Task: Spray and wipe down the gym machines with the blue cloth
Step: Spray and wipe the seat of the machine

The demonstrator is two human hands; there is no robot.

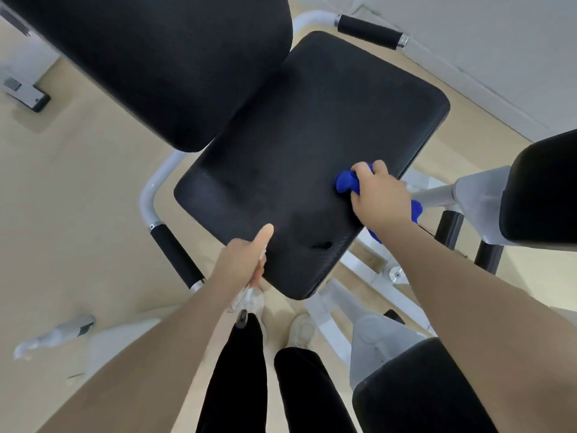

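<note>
A black padded seat (296, 145) of a gym machine fills the middle of the view, with its black backrest pad (156, 57) at the upper left. My right hand (379, 195) grips the bunched blue cloth (346, 181) and presses it on the seat's right edge. My left hand (246, 260) is at the seat's near corner, thumb pointing up, fingers curled round a clear spray bottle (246, 300) that hangs below the hand and is mostly hidden by it.
White frame tubes with black foam handles stand at the left (176, 257) and top right (370, 31). More black pads sit at the right (543, 189) and bottom right (415, 392). My legs and white shoes (301, 331) stand on beige floor. A white wall runs along the upper right.
</note>
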